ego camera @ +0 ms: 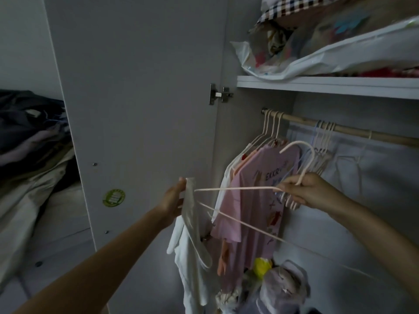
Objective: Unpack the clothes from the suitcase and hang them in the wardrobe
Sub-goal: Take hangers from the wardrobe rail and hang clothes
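My right hand (310, 191) grips a cream hanger (235, 189) at the base of its hook, in front of the wardrobe rail (353, 130). My left hand (174, 200) pinches the strap of a white garment (192, 257) against the hanger's left end. The garment hangs down below that hand. On the rail hang a pink printed shirt (256, 211) and other clothes at the left end, with several bare hangers (322, 150) further right. The suitcase is out of view.
The open wardrobe door (140, 109) stands left of my hands. A shelf (328, 85) above the rail carries plastic bags of bedding. Bags and a yellow item (263, 267) lie on the wardrobe floor. Piled clothes (29, 137) lie on a bed at the far left.
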